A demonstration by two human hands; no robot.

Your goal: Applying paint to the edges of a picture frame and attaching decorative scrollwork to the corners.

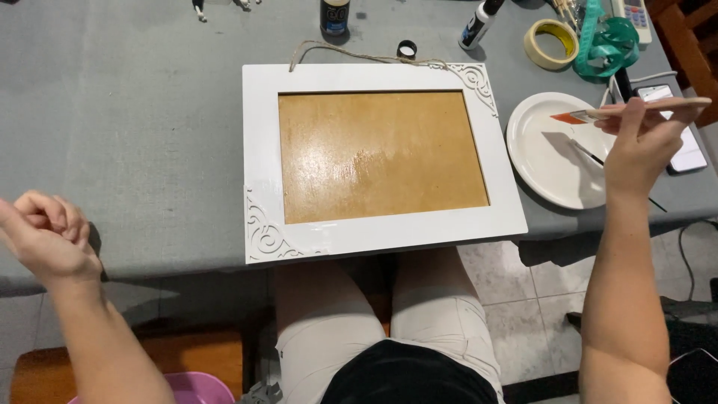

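Observation:
A white picture frame (262, 150) with a brown board panel (381, 153) lies flat on the grey table, carved scrollwork at two corners and a twine hanger at its top. My right hand (643, 142) holds a wooden-handled paintbrush (636, 111) level above a white plate (546, 150) to the right of the frame; the bristles point left. My left hand (45, 236) hovers at the table's near left edge, fingers curled in with nothing in them.
Along the far edge stand a dark bottle (334, 16), a small black cap (406, 49), a glue bottle (479, 24), a roll of masking tape (551, 43) and teal ribbon (609, 45). A phone (677, 127) lies right of the plate. A thin brush (591, 155) rests on the plate.

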